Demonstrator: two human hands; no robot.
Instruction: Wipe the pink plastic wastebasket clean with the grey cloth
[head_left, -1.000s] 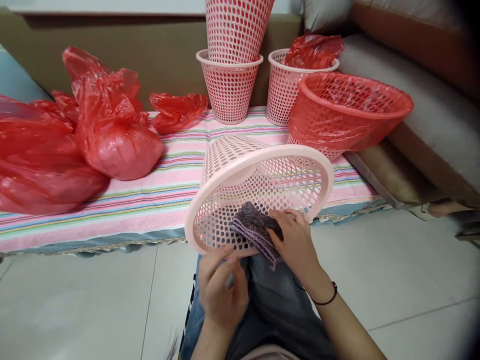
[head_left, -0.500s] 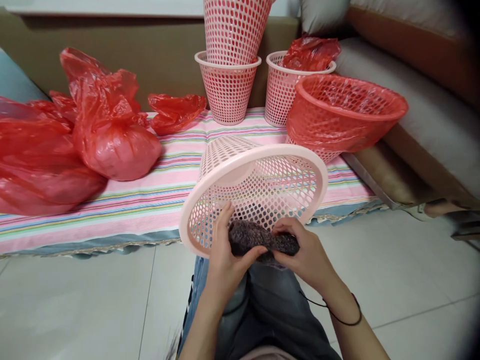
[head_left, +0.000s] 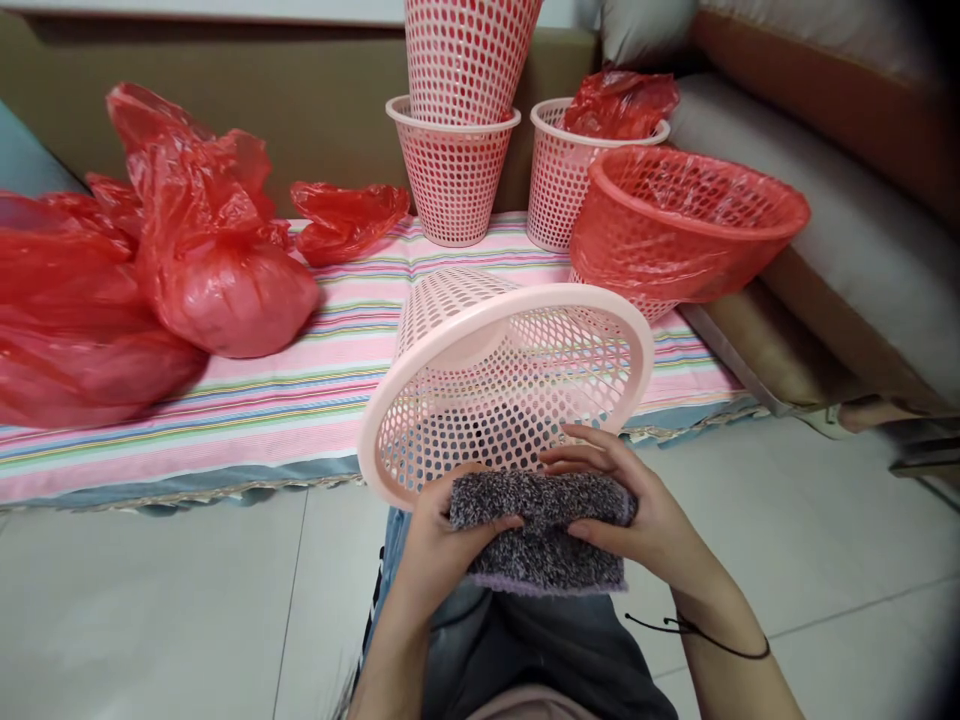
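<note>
A fuzzy dark grey cleaning cloth (head_left: 547, 545) with a purple edge is stretched between my two hands, its upper part folded over. My left hand (head_left: 442, 525) grips its left end, thumb in front and fingers behind. On the right end, my right hand (head_left: 626, 500) holds it with the thumb pressed on the front; the other fingers reach over the back. Just beyond the cloth, a pale pink perforated plastic basket (head_left: 504, 302) lies tilted on its side, its mouth facing me and its lower rim by my knees.
Red plastic bags (head_left: 232, 290) lie at the left on a striped cloth (head_left: 330, 375) covering the seat. Stacked pink baskets (head_left: 454, 180) stand at the back. Another basket (head_left: 551, 190) holds a red bag, and a red-lined basket (head_left: 675, 240) leans at the right by grey cushions (head_left: 810, 240).
The cloth was bunched up and is now spread wider and lower, showing its purple edge. My right hand has moved right, and both hands are slightly nearer me.
</note>
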